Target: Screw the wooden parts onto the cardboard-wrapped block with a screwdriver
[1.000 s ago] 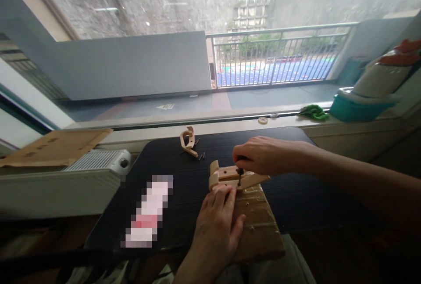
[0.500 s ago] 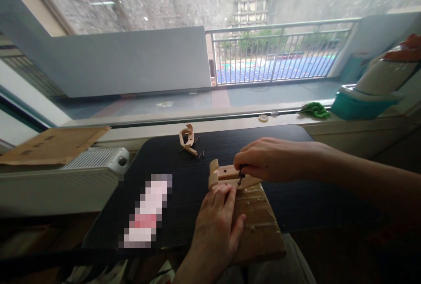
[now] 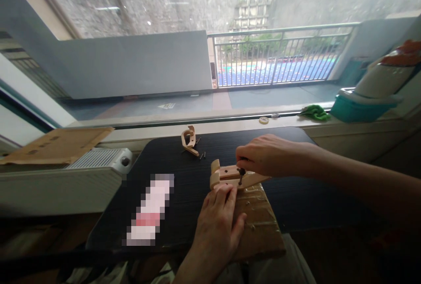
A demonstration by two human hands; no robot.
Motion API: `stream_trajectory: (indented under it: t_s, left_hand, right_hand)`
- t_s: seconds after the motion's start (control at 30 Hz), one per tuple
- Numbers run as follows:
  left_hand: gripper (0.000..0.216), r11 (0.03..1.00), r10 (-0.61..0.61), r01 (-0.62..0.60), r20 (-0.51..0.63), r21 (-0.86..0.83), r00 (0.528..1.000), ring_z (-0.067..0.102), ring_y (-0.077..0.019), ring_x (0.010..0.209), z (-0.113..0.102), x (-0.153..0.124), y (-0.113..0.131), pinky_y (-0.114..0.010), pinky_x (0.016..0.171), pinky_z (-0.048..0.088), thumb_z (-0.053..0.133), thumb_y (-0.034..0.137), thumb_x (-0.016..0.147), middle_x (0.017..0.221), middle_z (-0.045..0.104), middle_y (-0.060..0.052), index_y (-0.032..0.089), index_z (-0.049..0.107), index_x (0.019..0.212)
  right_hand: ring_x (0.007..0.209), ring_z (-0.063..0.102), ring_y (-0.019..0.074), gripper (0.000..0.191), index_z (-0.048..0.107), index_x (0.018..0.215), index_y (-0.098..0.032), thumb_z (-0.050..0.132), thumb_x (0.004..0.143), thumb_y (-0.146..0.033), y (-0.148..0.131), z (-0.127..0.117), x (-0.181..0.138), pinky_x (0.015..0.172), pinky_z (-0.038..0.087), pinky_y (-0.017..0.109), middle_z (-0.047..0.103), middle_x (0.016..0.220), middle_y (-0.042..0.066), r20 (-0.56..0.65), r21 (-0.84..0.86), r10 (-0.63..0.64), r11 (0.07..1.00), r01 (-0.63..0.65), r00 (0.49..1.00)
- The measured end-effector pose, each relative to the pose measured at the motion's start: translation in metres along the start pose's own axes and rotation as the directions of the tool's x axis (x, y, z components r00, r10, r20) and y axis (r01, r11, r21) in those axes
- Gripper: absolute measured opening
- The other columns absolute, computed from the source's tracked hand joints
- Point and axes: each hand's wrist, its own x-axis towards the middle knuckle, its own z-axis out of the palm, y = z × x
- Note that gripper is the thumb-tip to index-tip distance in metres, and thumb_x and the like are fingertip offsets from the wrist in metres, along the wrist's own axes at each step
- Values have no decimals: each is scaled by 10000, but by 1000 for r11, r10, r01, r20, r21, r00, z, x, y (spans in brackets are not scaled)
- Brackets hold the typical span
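Observation:
A pale wooden piece with two parallel bars and raised blocks at its left end (image 3: 226, 172) lies on a tape-wrapped brown board (image 3: 263, 231). My left hand (image 3: 217, 218) rests on the board, fingertips laid along the wood's near edge and thumb spread apart. Over the wood's right part, my right hand (image 3: 266, 154) is closed round a small dark metal driver (image 3: 241, 174). The driver's thin shaft stands nearly upright, its tip at the near bar; most of its handle is hidden in my fingers. One dark hole shows in the far bar.
On the black table (image 3: 158, 161) sit a curved wooden part (image 3: 189, 139) and several small screws (image 3: 202, 155). A pixelated strip (image 3: 151, 209) lies at left. Tape roll (image 3: 263, 120), green cloth (image 3: 315, 113) and teal box (image 3: 358, 106) stand along the sill. A radiator (image 3: 98, 163) is left.
The driver's upper part shows a slightly different angle as my right hand turns a little. My left hand stays on the wood. The whole view has shifted slightly.

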Motion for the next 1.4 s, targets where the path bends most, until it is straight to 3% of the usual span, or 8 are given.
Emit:
stream_trajectory:
  t_s: [0.23, 0.43, 0.7, 0.9, 1.17, 1.4]
  left_hand:
    - [494, 1000, -5, 5, -2, 4, 1000, 435, -290, 1193, 2, -1, -1, -471, 1007, 409, 544, 251, 813, 1256, 491, -135, 115, 454, 1280]
    - [495, 1000, 0, 0, 8, 2, 1000, 432, -291, 1190, 2, 0, -1, -473, 1008, 407, 544, 255, 816, 1250, 491, -141, 101, 455, 1279]
    - [480, 1000, 6, -6, 2, 2, 1000, 438, -289, 1183, 1, 0, -2, -464, 1005, 410, 531, 253, 822, 1243, 492, -143, 98, 463, 1271]
    - [497, 1000, -5, 5, 7, 6, 1000, 430, -288, 1181, 2, -1, -1, -467, 1005, 407, 539, 257, 818, 1241, 488, -144, 86, 458, 1278]
    - [502, 1000, 4, -4, 18, 9, 1000, 411, -284, 1194, 1, -1, -2, -462, 1019, 394, 533, 256, 824, 1254, 478, -143, 79, 451, 1286]
    - [508, 1000, 12, -13, 13, 15, 1000, 410, -284, 1194, 3, -1, -3, -465, 1018, 393, 527, 266, 828, 1253, 475, -145, 79, 444, 1292]
  right_hand:
    - [693, 531, 125, 195, 610, 827, -172, 420, 867, -182, 2, -8, -12, 599, 318, 244, 626, 759, 33, -33, 124, -178, 976, 180, 984]
    - [723, 544, 130, 224, 617, 845, -166, 398, 889, -184, 6, 0, -9, 640, 343, 241, 632, 763, 36, -58, 169, -214, 960, 221, 975]
    - [630, 497, 112, 232, 597, 790, -164, 396, 890, -227, 9, 7, 2, 576, 297, 239, 618, 707, 24, -90, 180, -77, 979, 92, 993]
    - [550, 436, 108, 250, 591, 791, -158, 391, 900, -262, 2, 9, 7, 520, 227, 262, 593, 651, 24, -126, 64, 4, 998, 4, 992]
    - [691, 506, 112, 154, 619, 830, -170, 467, 839, -146, 6, -6, -7, 603, 309, 234, 613, 778, 22, -23, 108, -224, 968, 225, 974]
    - [726, 547, 127, 189, 621, 864, -147, 432, 866, -149, 7, 3, -5, 620, 336, 237, 634, 776, 43, -62, 173, -198, 963, 206, 978]
